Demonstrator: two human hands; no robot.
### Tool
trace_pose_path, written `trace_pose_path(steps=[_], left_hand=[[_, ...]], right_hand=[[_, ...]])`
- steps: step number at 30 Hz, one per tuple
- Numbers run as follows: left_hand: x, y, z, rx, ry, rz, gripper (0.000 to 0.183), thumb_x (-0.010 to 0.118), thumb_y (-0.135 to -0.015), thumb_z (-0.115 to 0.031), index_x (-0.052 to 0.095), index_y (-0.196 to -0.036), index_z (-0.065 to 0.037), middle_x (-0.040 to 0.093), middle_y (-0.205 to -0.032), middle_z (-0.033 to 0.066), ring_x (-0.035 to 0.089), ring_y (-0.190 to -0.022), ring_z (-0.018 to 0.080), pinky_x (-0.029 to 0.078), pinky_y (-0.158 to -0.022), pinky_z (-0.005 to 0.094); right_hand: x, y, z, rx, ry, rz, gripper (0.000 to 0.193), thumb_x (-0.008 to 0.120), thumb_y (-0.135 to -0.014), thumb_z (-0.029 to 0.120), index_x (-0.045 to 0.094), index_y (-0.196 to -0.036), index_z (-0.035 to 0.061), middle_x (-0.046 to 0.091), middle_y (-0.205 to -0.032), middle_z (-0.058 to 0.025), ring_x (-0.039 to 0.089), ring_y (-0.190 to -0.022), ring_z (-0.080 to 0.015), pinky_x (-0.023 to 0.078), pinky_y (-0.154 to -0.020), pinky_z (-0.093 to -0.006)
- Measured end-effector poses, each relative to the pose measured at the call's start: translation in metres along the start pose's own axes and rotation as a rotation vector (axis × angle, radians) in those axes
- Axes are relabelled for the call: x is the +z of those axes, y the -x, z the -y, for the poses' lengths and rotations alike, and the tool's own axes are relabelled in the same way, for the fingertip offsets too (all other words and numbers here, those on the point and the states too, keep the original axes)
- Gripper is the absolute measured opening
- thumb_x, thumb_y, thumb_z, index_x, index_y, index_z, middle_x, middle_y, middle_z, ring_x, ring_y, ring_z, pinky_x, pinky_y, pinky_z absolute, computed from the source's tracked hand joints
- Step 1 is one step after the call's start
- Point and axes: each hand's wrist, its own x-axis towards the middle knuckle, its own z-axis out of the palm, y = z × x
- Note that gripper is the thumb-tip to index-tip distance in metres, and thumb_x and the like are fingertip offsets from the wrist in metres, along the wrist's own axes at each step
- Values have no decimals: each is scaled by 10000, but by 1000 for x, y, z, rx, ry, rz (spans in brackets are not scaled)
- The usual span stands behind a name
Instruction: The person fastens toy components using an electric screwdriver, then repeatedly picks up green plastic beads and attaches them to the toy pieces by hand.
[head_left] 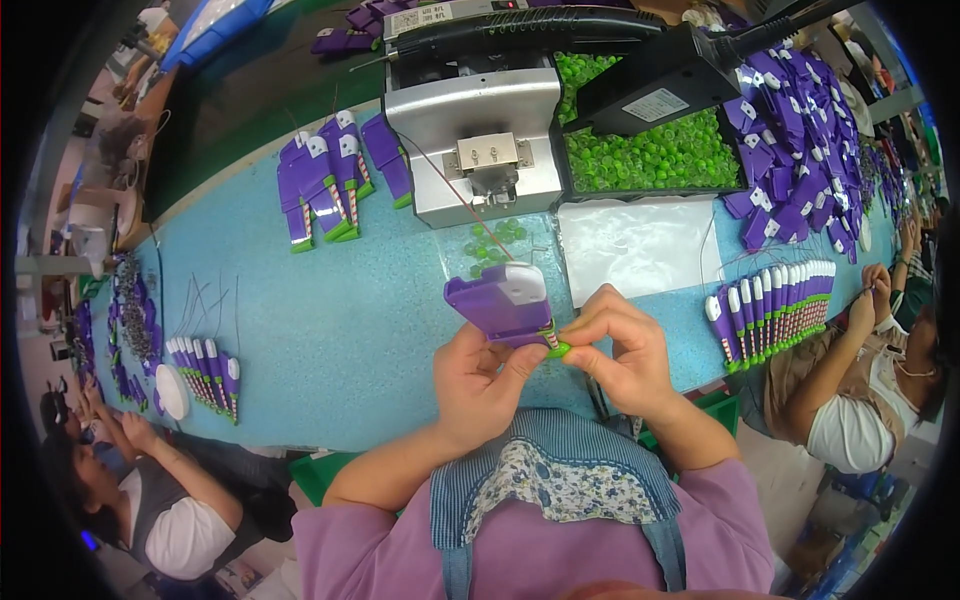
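A purple plastic toy part (497,305) with a white cap, a striped edge and a green end is raised over the near side of the table. My left hand (472,388) grips it from below, thumb along its lower edge. At the green end, the thumb and forefinger of my right hand (632,352) are pinched together; any small piece between them is hidden. A thin wire rises from the part's cap. Just beyond it, several loose green beads (497,238) lie in front of a silver machine (475,110).
Behind the machine's right side is a black tray (650,192) of green beads. Purple parts (800,150) are heaped at the far right. Finished-looking rows stand right (775,310) and left (205,372). A clear bag (635,250) lies flat. Co-workers sit at both sides.
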Motion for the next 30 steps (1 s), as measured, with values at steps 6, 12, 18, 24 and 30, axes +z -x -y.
trace_pose_path(steps=[6,12,18,24,30], left_hand=[[-33,-11,-4,10,209,-95,213,584,-875,24,549,-1085,27,655,-947,117,649,-826,190,532,-744,343],[-118,-35,-41,118,387,-329,154,596,-835,-36,537,-965,24,547,-777,62,548,-687,161,472,-615,350],[-161,-88,-59,28,-586,-675,302,761,-769,-191,535,-855,-9,537,-663,28,529,-585,159,461,-550,333],[-159,-114,-47,70,-992,-640,313,782,-752,-173,555,-882,-1,653,-792,66,617,-682,165,493,-614,303],[-102,-71,-55,54,25,-415,281,698,-790,-32,596,-1051,-14,656,-898,69,637,-820,176,499,-695,267]], right_hand=[[9,-36,-4,4,108,50,105,737,-737,32,671,-819,28,655,-807,-70,588,-782,-206,463,-696,-308],[22,-81,-32,-231,529,-70,148,670,-731,-34,643,-869,14,632,-850,-125,608,-806,-311,498,-699,-374],[28,-78,-36,-238,611,-53,131,652,-731,-63,628,-840,7,587,-813,-121,592,-729,-285,492,-640,-346],[12,-58,-18,-64,295,-31,216,635,-763,-73,658,-962,9,610,-924,-93,627,-786,-194,510,-671,-284],[5,-28,-6,157,-291,25,203,597,-824,-94,616,-1023,-61,607,-1062,-154,614,-943,-197,518,-833,-302]])
